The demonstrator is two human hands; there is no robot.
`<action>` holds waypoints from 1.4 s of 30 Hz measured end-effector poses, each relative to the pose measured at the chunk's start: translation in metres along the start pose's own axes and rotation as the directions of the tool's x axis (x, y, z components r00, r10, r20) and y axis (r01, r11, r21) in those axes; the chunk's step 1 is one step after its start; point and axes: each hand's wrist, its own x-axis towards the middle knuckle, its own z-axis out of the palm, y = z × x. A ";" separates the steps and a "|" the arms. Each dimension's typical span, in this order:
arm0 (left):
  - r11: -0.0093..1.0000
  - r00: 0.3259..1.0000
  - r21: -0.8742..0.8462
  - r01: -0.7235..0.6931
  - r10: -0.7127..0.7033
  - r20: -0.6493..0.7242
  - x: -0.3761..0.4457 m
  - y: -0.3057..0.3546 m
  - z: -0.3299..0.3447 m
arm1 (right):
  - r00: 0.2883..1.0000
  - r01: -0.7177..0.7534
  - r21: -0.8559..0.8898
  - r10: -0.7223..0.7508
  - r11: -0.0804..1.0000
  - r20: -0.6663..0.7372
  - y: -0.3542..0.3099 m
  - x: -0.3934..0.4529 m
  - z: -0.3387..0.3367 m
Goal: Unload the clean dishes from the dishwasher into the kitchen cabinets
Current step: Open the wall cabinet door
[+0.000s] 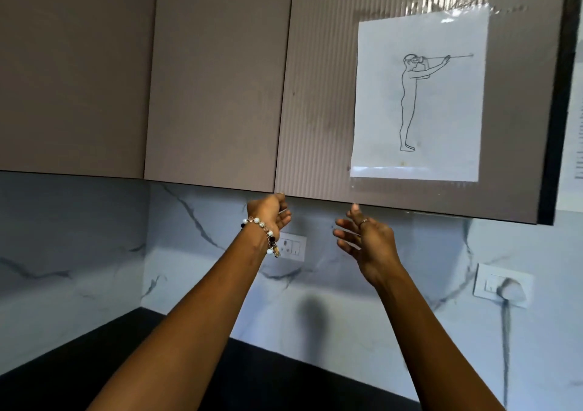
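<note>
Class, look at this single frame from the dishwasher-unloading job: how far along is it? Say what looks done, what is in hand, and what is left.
Done: nothing that shows; no dishes or dishwasher are in view, and the cabinet doors are closed. In hand: the left hand reaches to the bottom edge of the ribbed cabinet door, fingers curled there; the right hand hovers open just below, holding nothing. Left: opening the cabinet and putting dishes inside.

The left hand's [268,213] fingertips are hidden under the cabinet door [318,111]; the right-edge paper [574,120] is cropped.
</note>
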 end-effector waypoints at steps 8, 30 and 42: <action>0.974 0.989 -0.205 0.090 -0.064 0.132 0.063 0.002 0.005 | 0.998 -0.057 0.272 0.046 0.961 0.045 -0.002 0.053 0.032; 0.974 0.742 -0.192 0.119 0.041 0.669 -0.083 0.039 -0.028 | 0.992 0.023 0.344 0.021 0.939 -0.123 -0.056 -0.106 0.036; 0.952 0.417 -0.171 -0.252 0.267 0.869 -0.231 0.041 0.050 | 0.825 0.247 -0.437 -0.424 0.865 -0.372 -0.132 -0.226 -0.047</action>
